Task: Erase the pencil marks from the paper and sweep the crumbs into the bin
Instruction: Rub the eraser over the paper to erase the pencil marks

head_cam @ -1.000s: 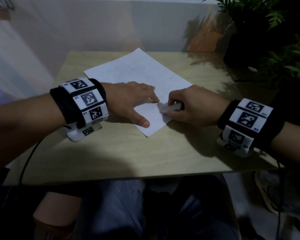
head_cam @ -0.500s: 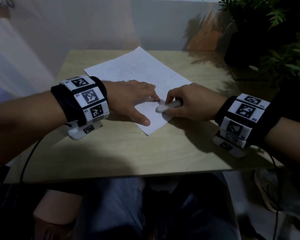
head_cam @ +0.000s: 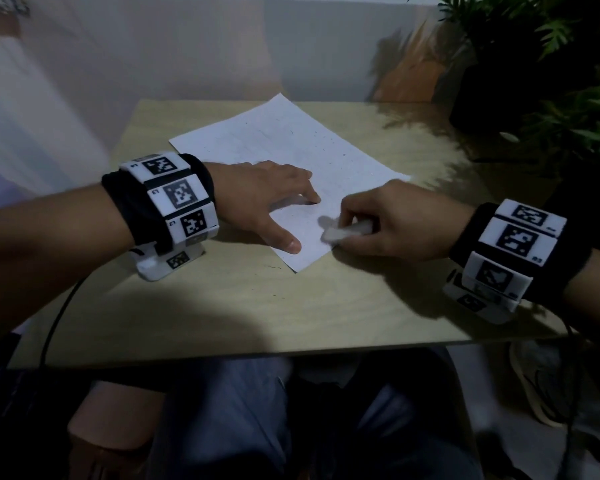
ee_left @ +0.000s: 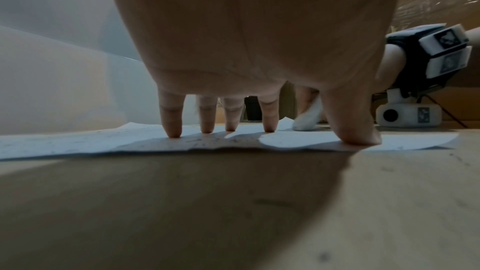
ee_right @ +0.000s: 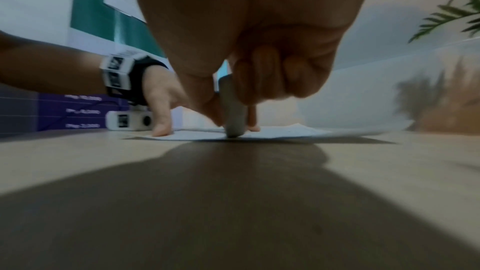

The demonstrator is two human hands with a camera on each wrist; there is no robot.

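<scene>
The wooden table [head_cam: 326, 306] carries everything, and the sheet of paper [head_cam: 284, 143] lies slantwise across its far half, its near corner pointing toward the person; a potted plant [head_cam: 551, 64] stands at the far right; the left hand [head_cam: 264, 199] lies spread on the paper's near part, fingers straight and apart, fingertips [ee_left: 172, 130] and thumb pressing the sheet flat; the right hand [head_cam: 399, 223] is clamped on a white eraser [head_cam: 340, 232], pinched between thumb and curled fingers, its tip down on the paper near the right edge, just beside the left thumb; against half a second ago the eraser sits a little nearer the corner and farther from the left forefinger, which suggests a rubbing stroke in progress; faint marks and dark specks [head_cam: 343, 154] dot the sheet farther up, too small to tell pencil from crumb; erasing seems unfinished, sweeping not begun; no bin shows in any view.
</scene>
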